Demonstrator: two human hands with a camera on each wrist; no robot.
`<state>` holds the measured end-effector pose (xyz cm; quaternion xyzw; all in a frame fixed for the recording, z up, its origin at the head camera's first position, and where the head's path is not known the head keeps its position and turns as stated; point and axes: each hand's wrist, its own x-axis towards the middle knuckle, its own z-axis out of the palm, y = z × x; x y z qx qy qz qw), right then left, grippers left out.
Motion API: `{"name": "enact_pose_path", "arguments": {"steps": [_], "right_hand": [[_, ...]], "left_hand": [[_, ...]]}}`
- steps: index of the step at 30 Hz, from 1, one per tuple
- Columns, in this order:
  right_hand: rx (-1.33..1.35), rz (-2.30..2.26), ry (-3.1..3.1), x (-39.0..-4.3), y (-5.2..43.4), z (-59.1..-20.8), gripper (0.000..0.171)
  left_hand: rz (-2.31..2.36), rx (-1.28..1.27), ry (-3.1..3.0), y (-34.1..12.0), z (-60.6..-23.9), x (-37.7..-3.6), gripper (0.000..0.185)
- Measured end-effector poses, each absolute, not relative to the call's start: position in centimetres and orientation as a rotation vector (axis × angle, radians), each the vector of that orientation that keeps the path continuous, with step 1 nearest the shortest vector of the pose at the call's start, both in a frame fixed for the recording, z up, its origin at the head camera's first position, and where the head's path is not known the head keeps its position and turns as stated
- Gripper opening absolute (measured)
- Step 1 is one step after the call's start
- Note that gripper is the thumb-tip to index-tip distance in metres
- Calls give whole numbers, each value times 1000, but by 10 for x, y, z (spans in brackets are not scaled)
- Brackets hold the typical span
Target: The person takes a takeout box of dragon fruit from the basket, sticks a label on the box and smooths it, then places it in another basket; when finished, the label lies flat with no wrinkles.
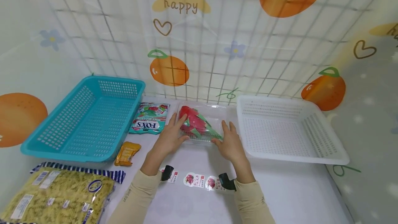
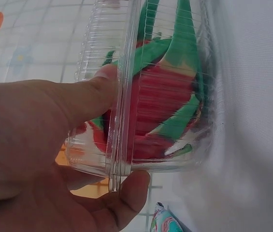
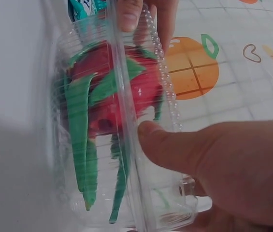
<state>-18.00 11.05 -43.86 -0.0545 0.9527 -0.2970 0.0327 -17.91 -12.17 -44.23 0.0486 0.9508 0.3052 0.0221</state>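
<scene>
**Both hands on the clear clamshell box**

Our left hand (image 1: 169, 137) grips the left end of the clear clamshell box (image 1: 202, 123), thumb on the lid and fingers curled under the rim, as the left wrist view shows. Our right hand (image 1: 230, 144) holds the right end the same way, thumb pressed on the lid near the seam. The box lies on the white worktop (image 1: 295, 189), between the teal basket (image 1: 84, 123) and the white basket (image 1: 289, 130), and holds a red and green dragon fruit (image 1: 194, 122).

We judge that we are at the step of handling the box by its two ends, either pressing the lid closed or readying to lift it; which one we cannot tell. The next move calls for an even hold on both ends so the thin plastic does not buckle or pop open.

Readable writing: the green candy bag (image 1: 149, 118) just left of the box says "FOX'S". The wall sheet (image 1: 186, 6) behind says "happy". Near our wrists lie round fruit stickers (image 1: 194, 179), print too small to read. A small orange packet (image 1: 125, 154) and a striped noodle pack (image 1: 59, 191) lie front left.
</scene>
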Motion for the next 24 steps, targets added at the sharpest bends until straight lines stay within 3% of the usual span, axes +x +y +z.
{"name": "enact_pose_path", "arguments": {"steps": [24], "right_hand": [[-135, -909, 2949, -180, 111, -439, 86]], "left_hand": [[920, 191, 2925, -126, -444, -181, 87]]}}
